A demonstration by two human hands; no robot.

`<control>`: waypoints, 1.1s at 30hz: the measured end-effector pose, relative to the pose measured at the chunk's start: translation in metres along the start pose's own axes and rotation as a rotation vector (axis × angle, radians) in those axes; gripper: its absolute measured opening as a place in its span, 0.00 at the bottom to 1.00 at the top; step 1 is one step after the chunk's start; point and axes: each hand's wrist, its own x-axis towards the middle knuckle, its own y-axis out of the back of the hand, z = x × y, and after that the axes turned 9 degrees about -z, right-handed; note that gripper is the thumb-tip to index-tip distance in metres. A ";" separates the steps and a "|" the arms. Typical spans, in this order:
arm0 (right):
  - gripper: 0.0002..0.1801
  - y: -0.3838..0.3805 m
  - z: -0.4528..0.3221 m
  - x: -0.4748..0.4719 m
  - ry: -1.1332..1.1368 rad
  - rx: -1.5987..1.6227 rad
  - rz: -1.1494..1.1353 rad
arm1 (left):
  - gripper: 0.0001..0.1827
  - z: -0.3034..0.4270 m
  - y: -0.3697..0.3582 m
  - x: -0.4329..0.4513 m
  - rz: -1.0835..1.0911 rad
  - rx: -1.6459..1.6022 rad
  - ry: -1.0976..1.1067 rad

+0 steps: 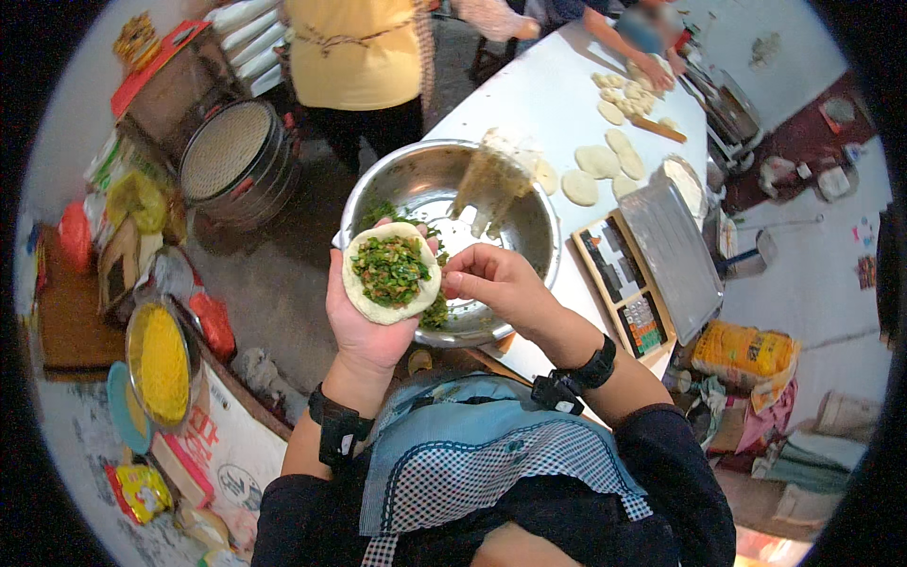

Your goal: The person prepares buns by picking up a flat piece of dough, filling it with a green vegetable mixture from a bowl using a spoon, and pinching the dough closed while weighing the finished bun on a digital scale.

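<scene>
On the palm of my left hand [361,339] lies a round dough wrapper [352,289], open and facing up. A mound of chopped green filling [394,269] with brownish bits covers its middle. My right hand [496,283] is at the wrapper's right edge with thumb and fingers drawn together; whether they pinch the dough cannot be made out. Beneath both hands stands a large steel bowl [542,212]. More green filling [434,315] lies in it, partly hidden by my left hand and the wrapper. A translucent scraper-like piece [489,188], smeared brown, rests at the bowl's far side.
Flattened dough rounds [597,161], dough pieces [627,99] and a rolling pin [659,129] lie on the white table [489,106]. Another person's hands [655,71] work dough there. A wooden tray [602,283] holds a calculator [640,324]. A person in a yellow apron [354,57] stands opposite, near a stacked steamer [230,152].
</scene>
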 end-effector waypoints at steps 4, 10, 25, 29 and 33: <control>0.11 0.015 -0.003 -0.030 -0.109 0.265 0.132 | 0.33 -0.035 -0.006 0.013 0.008 -0.022 0.137; 0.09 0.038 0.004 -0.074 -0.080 0.365 0.326 | 0.34 -0.086 -0.009 0.027 0.002 0.014 0.294; 0.16 0.082 0.028 -0.148 0.053 0.430 0.504 | 0.28 -0.167 -0.012 0.036 0.010 0.164 0.576; 0.13 0.092 0.047 -0.151 0.068 0.241 0.550 | 0.26 -0.174 -0.008 0.040 -0.020 0.204 0.639; 0.13 0.098 0.059 -0.150 0.075 0.053 0.617 | 0.23 -0.177 0.008 0.045 -0.008 0.343 0.669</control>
